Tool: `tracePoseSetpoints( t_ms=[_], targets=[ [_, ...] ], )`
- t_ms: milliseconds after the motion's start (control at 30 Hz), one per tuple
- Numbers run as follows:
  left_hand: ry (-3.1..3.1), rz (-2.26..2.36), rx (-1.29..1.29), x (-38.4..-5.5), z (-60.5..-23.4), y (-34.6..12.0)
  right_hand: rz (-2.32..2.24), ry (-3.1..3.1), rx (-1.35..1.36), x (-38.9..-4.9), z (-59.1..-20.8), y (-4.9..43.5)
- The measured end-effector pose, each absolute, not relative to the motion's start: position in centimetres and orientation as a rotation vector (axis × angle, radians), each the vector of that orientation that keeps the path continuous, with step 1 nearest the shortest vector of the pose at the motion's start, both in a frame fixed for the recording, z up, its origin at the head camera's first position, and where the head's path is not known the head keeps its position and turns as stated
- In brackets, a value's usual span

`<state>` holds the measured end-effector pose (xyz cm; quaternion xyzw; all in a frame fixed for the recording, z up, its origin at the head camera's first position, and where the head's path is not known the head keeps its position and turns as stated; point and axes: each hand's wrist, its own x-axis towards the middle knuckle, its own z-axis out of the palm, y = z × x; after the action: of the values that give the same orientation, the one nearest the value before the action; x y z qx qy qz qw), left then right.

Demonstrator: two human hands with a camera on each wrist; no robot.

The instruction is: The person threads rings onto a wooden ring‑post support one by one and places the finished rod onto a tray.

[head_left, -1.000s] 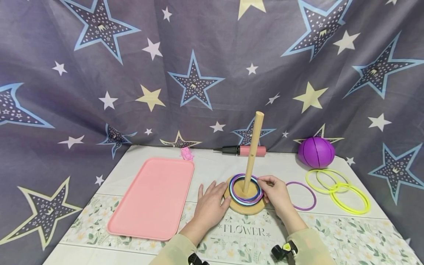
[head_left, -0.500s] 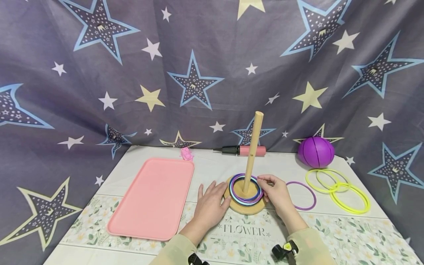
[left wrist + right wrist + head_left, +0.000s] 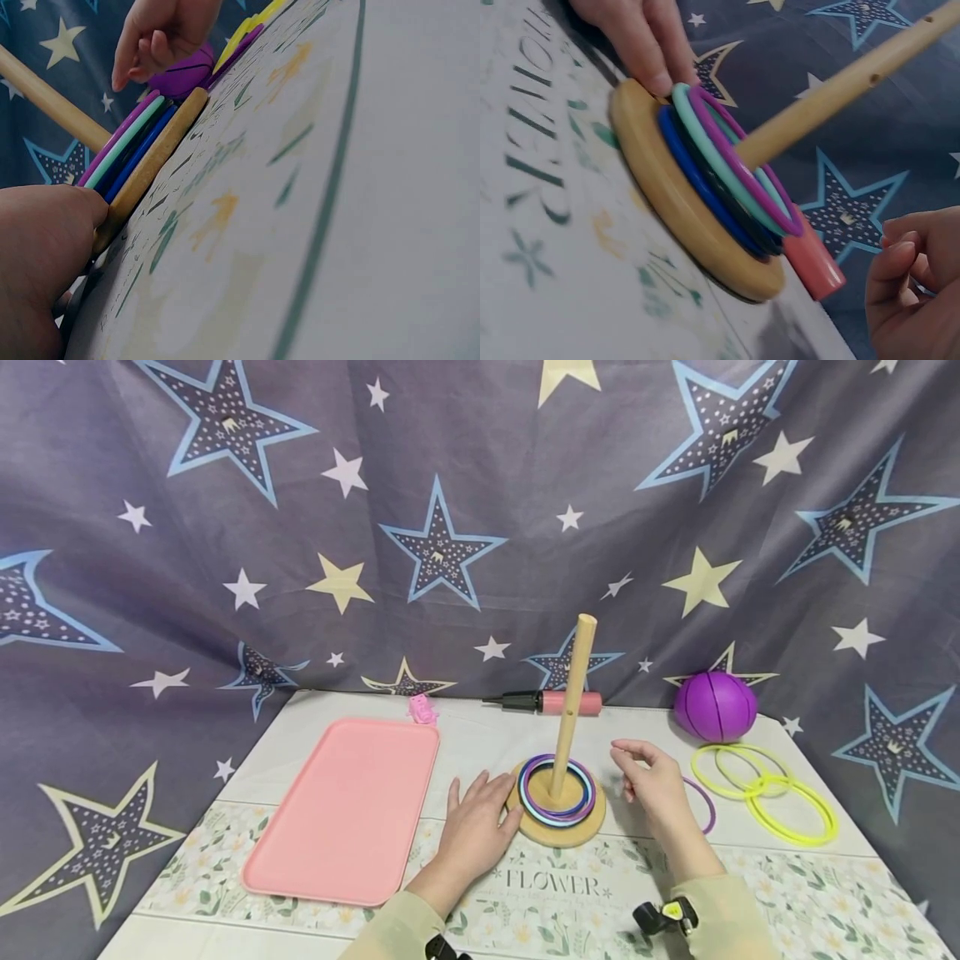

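Note:
A wooden ring-toss stand (image 3: 576, 702) holds a stack of rings round its upright post, lying on the round base (image 3: 557, 837). From the right wrist side the stack shows a purple ring (image 3: 769, 206) on top, then a teal ring (image 3: 694, 116), a dark ring and a blue ring (image 3: 681, 150). My left hand (image 3: 477, 822) lies at the base's left edge, fingers extended, thumb and fingertips touching it. Right of the stand my right hand (image 3: 654, 781) hovers with loosely bent fingers and holds nothing. Behind it, partly hidden, another purple ring (image 3: 713, 814) lies on the table.
Several yellow rings (image 3: 829, 820) overlap at the right, before a purple ball (image 3: 716, 706). A pink-and-black hand pump (image 3: 572, 702) lies behind the post. At left are a pink tray (image 3: 345, 810) and a small pink toy (image 3: 422, 709). A star-patterned curtain hangs behind.
My right hand has let go of the rings at the stand and moved right, away from the stack. The left hand has stayed in place.

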<state>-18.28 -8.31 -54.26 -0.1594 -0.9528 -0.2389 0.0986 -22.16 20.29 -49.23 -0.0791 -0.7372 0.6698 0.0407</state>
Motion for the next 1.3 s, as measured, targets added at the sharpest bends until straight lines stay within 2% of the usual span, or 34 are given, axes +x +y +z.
tracePoseSetpoints(
  t_ms=[300,800,1300],
  targets=[
    [-2.822,-0.697,-0.474,-18.3,-54.0,-8.3,1.963,-2.262,-0.260,-21.6,-48.2,23.4],
    [-2.828,-0.705,-0.471,-18.3,-54.3,-8.4,1.910,-2.241,-0.417,-20.5,-49.6,28.6],
    [-2.836,-0.700,-0.474,-18.3,-54.4,-8.3,1.800,-2.312,-0.509,-19.9,-51.4,30.9]
  ],
)
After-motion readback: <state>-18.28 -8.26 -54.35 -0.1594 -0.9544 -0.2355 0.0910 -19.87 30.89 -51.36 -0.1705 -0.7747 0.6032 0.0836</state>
